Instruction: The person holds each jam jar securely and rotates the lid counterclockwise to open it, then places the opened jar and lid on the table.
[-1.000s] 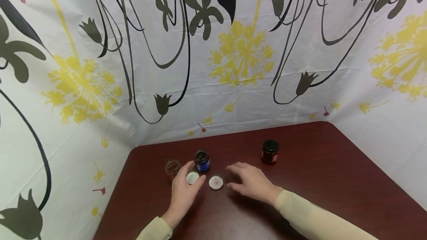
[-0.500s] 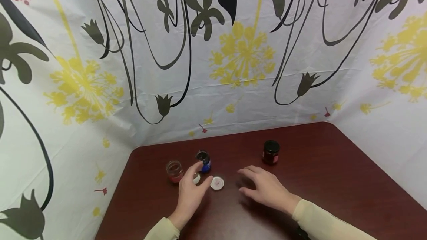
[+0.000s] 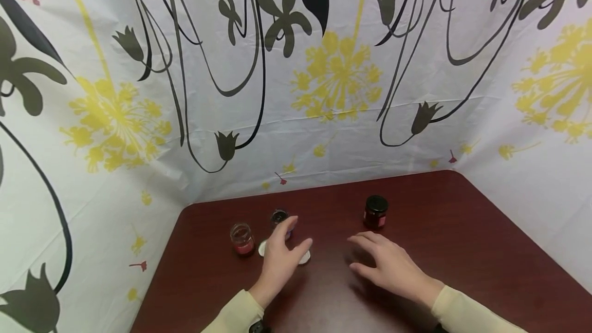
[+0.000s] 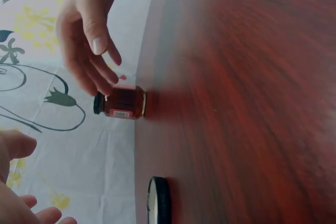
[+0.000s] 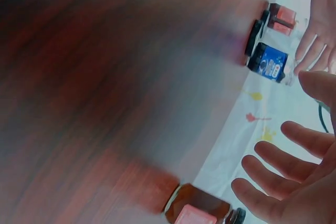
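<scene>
Lidded jar [image 3: 375, 213] inside table edge [image 3: 416, 179], right hand [image 3: 393, 266] near, gap to left hand [image 3: 279, 265]

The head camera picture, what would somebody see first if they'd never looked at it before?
Probably the big yellow flower near the top middle, on the white cloth behind the dark red table. Next, the left hand and right hand, apart over the table's near part. Then maybe the dark-lidded jar, standing just beyond the right hand.
</scene>
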Demonstrator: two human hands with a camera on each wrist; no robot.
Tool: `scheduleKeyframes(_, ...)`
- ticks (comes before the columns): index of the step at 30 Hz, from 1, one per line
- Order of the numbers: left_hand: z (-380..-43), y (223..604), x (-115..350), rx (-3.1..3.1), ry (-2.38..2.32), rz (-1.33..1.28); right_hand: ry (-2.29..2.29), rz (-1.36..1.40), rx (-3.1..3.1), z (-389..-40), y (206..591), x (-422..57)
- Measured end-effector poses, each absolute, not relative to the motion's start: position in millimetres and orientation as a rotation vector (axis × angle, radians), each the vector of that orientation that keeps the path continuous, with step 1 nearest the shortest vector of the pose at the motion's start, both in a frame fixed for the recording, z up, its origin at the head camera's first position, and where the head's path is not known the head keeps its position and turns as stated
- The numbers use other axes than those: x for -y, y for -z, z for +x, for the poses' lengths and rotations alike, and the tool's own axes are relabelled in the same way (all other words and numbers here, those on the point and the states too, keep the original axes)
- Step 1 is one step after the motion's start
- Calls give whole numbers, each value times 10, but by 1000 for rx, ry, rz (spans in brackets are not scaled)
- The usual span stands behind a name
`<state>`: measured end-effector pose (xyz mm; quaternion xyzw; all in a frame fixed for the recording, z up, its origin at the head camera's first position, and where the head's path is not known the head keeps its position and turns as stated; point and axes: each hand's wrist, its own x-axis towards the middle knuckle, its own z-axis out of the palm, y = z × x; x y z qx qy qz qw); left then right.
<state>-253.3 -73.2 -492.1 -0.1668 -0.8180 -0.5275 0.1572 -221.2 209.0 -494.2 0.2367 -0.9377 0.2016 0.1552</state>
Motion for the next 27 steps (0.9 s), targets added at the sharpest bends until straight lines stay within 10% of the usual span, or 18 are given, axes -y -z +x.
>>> scheduleKeyframes(27,-2839,4888,229,2415,1559,-484,-505,550,2670,-2027,4942,-2779)
